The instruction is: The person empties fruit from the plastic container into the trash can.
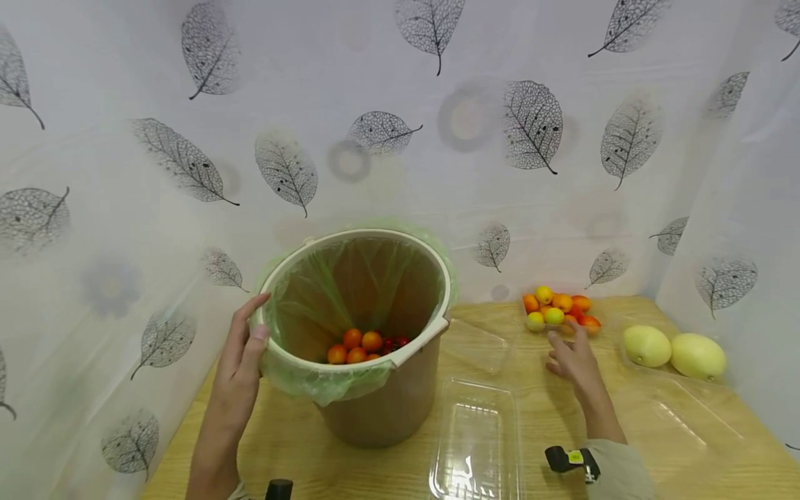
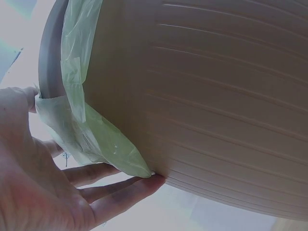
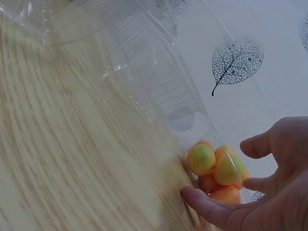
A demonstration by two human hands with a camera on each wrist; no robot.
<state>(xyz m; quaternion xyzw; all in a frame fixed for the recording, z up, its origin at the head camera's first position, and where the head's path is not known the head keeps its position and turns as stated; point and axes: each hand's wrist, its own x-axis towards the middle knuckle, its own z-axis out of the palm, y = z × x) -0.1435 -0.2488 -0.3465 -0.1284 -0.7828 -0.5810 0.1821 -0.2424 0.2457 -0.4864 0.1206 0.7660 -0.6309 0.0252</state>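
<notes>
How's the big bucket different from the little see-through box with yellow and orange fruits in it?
The bucket is tall, wide and brownish; the fruit box is far smaller, low and clear. The bucket has a green bag over its rim, while the fruit box shows none. Both hold orange-coloured fruits.

On the desk (image 1: 300, 451), a bucket (image 1: 387, 410) with round fruits (image 1: 353, 339) inside stands left; right of it lies a tray (image 1: 475, 444), small fruits (image 1: 562, 303) farther back, two melons (image 1: 646, 346) rightmost.
</notes>
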